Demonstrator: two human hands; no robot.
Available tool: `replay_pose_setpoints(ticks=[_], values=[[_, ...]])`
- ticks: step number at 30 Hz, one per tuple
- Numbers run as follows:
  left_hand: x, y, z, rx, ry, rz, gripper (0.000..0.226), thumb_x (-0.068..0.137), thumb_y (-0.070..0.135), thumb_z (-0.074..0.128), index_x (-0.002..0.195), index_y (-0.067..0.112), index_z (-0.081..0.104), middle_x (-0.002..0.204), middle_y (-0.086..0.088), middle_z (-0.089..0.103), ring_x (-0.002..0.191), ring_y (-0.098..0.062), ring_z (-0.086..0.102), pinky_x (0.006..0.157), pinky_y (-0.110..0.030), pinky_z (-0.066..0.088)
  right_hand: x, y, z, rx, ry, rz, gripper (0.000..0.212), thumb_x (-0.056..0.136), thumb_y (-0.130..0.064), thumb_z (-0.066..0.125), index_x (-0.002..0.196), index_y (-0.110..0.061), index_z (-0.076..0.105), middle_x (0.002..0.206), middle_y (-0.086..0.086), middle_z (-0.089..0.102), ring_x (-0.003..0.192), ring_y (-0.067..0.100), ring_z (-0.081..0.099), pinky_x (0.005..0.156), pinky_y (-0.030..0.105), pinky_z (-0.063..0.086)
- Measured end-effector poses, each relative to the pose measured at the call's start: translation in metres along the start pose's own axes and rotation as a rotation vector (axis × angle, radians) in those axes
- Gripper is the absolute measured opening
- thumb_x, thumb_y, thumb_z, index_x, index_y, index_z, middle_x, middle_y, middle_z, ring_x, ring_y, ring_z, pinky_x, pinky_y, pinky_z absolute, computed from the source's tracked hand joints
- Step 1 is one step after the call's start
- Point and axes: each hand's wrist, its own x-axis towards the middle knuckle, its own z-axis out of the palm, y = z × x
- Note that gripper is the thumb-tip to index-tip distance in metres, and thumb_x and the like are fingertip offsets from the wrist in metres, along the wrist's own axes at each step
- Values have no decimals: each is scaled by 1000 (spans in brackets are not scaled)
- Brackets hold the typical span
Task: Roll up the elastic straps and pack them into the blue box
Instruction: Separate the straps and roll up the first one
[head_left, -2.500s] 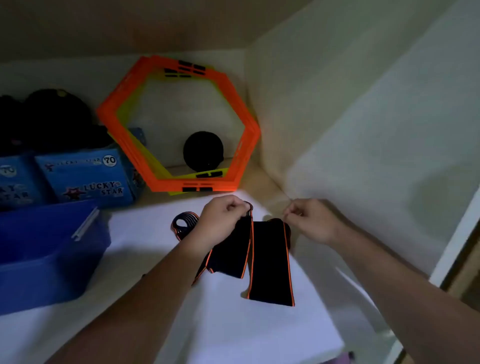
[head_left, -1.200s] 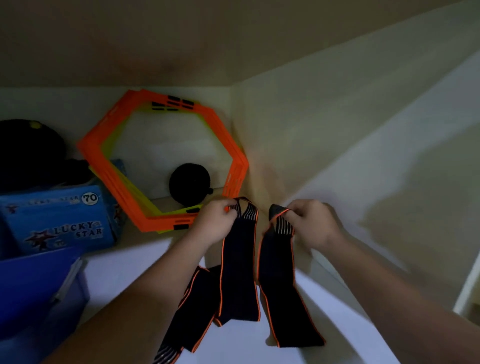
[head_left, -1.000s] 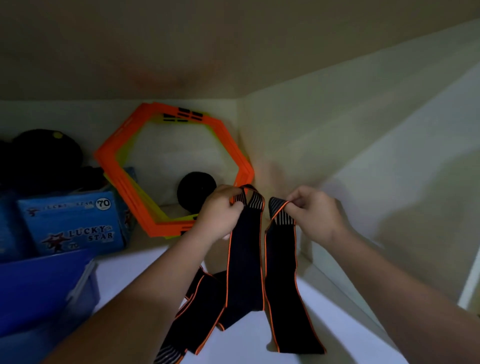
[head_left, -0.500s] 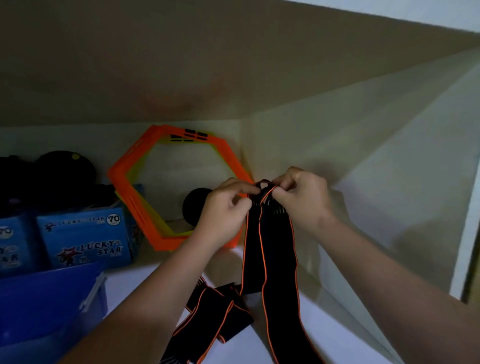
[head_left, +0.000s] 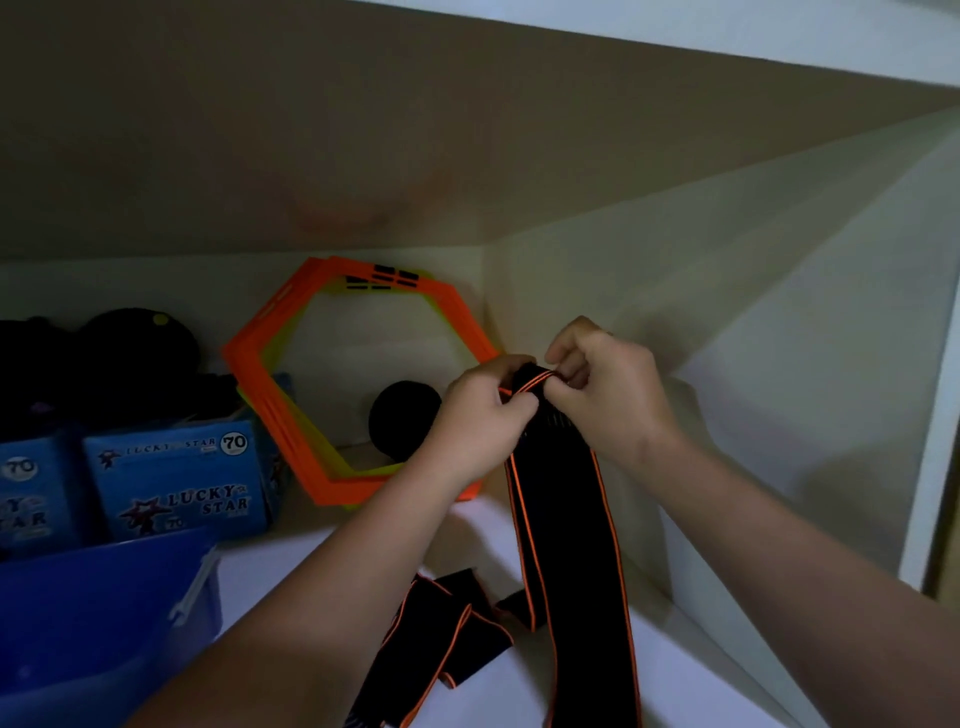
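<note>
A black elastic strap (head_left: 563, 525) with orange edges hangs from both my hands, raised above the white shelf. My left hand (head_left: 480, 415) and my right hand (head_left: 608, 395) pinch its top end together, fingers closed on the folded tip. The strap's lower length trails down and lies crumpled on the shelf (head_left: 447, 634). The blue box (head_left: 98, 618) stands open at the lower left, apart from my hands. A rolled black strap (head_left: 402, 418) stands at the back behind my left hand.
Orange and yellow hexagonal rings (head_left: 291, 415) lean on the back wall. Blue Lucky Star cartons (head_left: 176, 488) sit at the left with dark round items (head_left: 130, 358) on top. Shelf side wall (head_left: 779, 415) is close on the right; a shelf board (head_left: 467, 130) overhead.
My hands lifted the strap off the shelf and brought its two ends together at the top. They now pinch the tip close together, where before they were apart.
</note>
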Motion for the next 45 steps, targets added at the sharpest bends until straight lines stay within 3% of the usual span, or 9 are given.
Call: replay_pose_setpoints(ticks=[4,10,16,21,27,30,33,40,45], values=[[-2,9,3,111,23,128,28,88,14,58,114,21,68,93,5,69,83,-12,61,64,-7,39,6,0,-9,-104,-86,-92,24,68,-7,73,78,-24,60,70,-5,61,63,6,56,60,25,48],[1,6,1,80,46,136,27,95,7,49,112,14,69,106,-5,71,96,-17,62,72,-4,39,9,-3,-28,-15,-276,-79,18,74,-19,83,89,-19,73,73,-7,67,64,9,62,60,15,51],[0,4,-2,-110,0,88,34,91,19,48,120,25,65,121,-1,70,110,-12,64,86,-12,46,11,-15,-27,-67,-161,-159,1,79,-18,77,79,-17,77,62,-15,61,61,0,58,58,8,42],[-10,3,-1,-438,43,-29,49,90,16,72,137,18,56,119,0,73,110,-8,69,91,-20,53,23,-28,-29,-37,8,-151,4,75,-19,74,74,-15,73,63,-5,68,59,11,63,57,22,47],[-32,-8,4,-1070,-392,-247,56,74,29,81,123,6,70,119,-17,74,112,-30,71,98,-42,56,33,-44,-33,196,47,19,11,77,-14,72,67,-17,69,55,5,68,48,19,67,51,39,59],[-32,-13,8,-1209,-583,-219,71,77,34,77,139,4,57,138,-27,60,137,-46,47,120,-64,27,36,-47,-36,253,44,60,14,79,-12,72,67,-17,69,51,5,66,42,17,64,42,39,55],[-29,-14,19,-1235,-644,-228,69,76,28,72,140,7,55,134,-22,62,134,-51,47,119,-74,14,35,-45,-41,241,39,71,15,80,-11,72,67,-17,69,50,4,65,41,17,61,39,29,49],[-36,-14,39,-953,-420,-359,64,71,7,65,133,-7,56,139,-39,53,127,-62,50,113,-71,34,36,-25,-45,123,89,87,12,77,-16,72,65,-19,69,52,-2,66,51,19,66,58,44,60],[-85,-48,70,-727,-283,-462,36,54,12,65,90,13,68,82,-2,67,84,-21,64,79,-36,48,47,-4,-37,123,121,146,9,76,-19,71,68,-14,68,56,-4,65,56,21,66,63,46,60]])
